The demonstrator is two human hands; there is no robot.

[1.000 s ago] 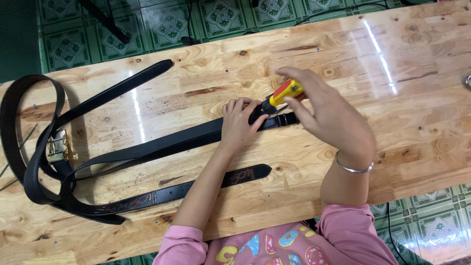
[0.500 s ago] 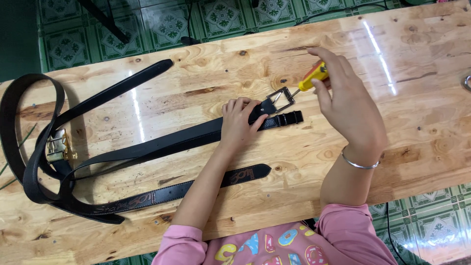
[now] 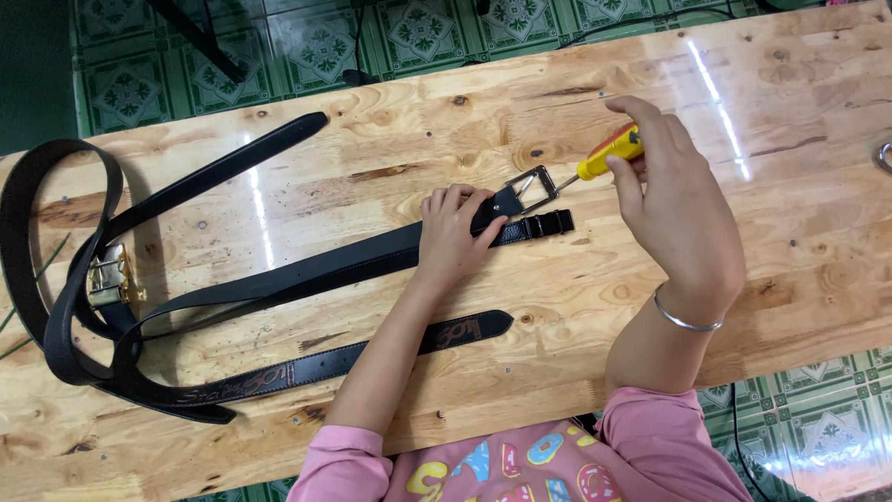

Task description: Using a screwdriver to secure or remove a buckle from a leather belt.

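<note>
My left hand (image 3: 455, 234) presses down on a black leather belt (image 3: 316, 270) near its end on the wooden table (image 3: 576, 372). The silver rectangular buckle (image 3: 531, 189) sits just right of my fingers. My right hand (image 3: 678, 209) holds a small screwdriver with a yellow and red handle (image 3: 609, 153); its metal tip points at the buckle's right side.
A second black belt (image 3: 84, 307) with a gold buckle (image 3: 111, 277) lies looped at the table's left, its stamped tail (image 3: 465, 328) reaching the middle. A metal ring (image 3: 883, 156) shows at the right edge. Green patterned floor tiles (image 3: 297, 46) lie beyond the table.
My right hand has drawn back to the right with the screwdriver, uncovering the silver buckle. The left hand has stayed on the belt.
</note>
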